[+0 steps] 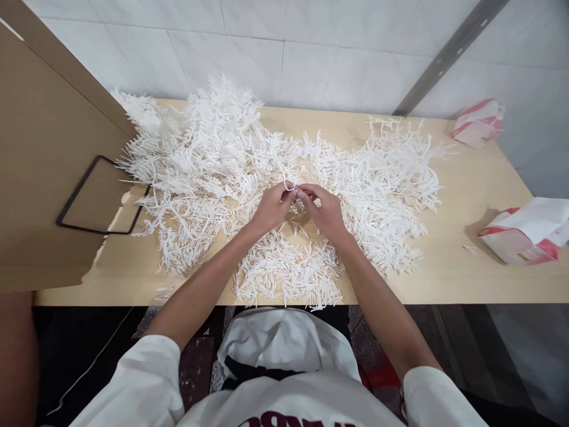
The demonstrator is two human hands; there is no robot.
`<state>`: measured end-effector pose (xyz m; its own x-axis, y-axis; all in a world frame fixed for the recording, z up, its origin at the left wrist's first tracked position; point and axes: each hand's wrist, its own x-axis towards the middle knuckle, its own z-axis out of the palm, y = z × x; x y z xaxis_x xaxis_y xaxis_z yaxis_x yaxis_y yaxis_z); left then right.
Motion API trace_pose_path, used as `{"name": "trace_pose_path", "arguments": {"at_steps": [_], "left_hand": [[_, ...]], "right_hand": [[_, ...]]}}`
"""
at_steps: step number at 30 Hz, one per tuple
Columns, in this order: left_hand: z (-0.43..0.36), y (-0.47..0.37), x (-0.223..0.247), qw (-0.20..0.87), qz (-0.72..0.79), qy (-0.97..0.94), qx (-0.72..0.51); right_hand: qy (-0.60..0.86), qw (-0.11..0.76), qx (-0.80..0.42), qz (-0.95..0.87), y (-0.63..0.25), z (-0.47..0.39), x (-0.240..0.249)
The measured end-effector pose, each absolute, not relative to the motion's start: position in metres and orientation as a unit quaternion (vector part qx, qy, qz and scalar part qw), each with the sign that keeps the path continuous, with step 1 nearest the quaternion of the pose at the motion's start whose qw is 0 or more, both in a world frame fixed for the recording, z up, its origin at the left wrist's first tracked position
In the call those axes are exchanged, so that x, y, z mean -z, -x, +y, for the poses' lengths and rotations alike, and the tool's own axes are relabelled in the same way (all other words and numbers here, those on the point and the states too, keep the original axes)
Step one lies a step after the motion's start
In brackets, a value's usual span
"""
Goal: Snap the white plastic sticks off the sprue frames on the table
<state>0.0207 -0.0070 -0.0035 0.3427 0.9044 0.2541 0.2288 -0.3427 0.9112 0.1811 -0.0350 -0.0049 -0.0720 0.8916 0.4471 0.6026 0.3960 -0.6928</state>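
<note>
Over the middle of the table my left hand (276,206) and my right hand (320,209) meet at their fingertips, both closed in a pinch. Between them is a thin white branched plastic piece (290,187), its curved end rising above the fingers. Its lower part is hidden by my fingers. Large heaps of similar white pieces (213,142) spread behind and to the left, and another heap (386,172) lies to the right. Below my hands, near the table's front edge, is a flatter pile of short white pieces (288,267).
A brown cardboard panel (53,148) stands at the left, with a black rectangular frame (95,228) against it. Two red-and-white paper packages (524,231) sit on the wooden table (444,267) at the right. A tiled wall (311,65) and a metal post (448,56) are behind.
</note>
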Motion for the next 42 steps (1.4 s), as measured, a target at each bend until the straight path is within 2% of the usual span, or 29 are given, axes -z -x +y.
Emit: {"name": "trace_pose_path", "arguments": {"at_steps": [8,13,16,19,22,25,34,37,42], "left_hand": [[-0.013,-0.024,-0.001,0.326,0.427,-0.735,-0.413],[-0.009,-0.019,-0.002,0.254,0.45,-0.736,-0.437],[0.003,-0.01,0.001,0.323,0.478,-0.67,-0.467],[0.014,-0.006,0.006,0.428,0.441,-0.607,-0.505],[0.016,-0.008,0.01,0.489,0.387,-0.59,-0.513],[0.01,-0.014,0.012,0.493,0.358,-0.628,-0.484],[-0.008,-0.019,0.003,0.403,0.369,-0.738,-0.396],[-0.006,-0.02,0.006,0.453,0.355,-0.713,-0.402],[0.004,-0.021,0.009,0.545,0.381,-0.553,-0.501]], "right_hand": [[0.563,0.372,-0.115,-0.729,-0.179,-0.037,0.006],[0.586,0.388,-0.077,-0.708,-0.179,-0.038,0.008],[0.599,0.417,-0.078,-0.679,-0.18,-0.04,0.006],[0.596,0.422,-0.084,-0.678,-0.181,-0.039,0.005],[0.575,0.427,-0.059,-0.695,-0.182,-0.035,0.007],[0.552,0.416,-0.096,-0.716,-0.182,-0.033,0.008],[0.497,0.349,-0.149,-0.781,-0.179,-0.039,0.001],[0.483,0.358,-0.185,-0.777,-0.179,-0.039,0.0],[0.477,0.446,-0.215,-0.726,-0.175,-0.043,-0.001]]}}
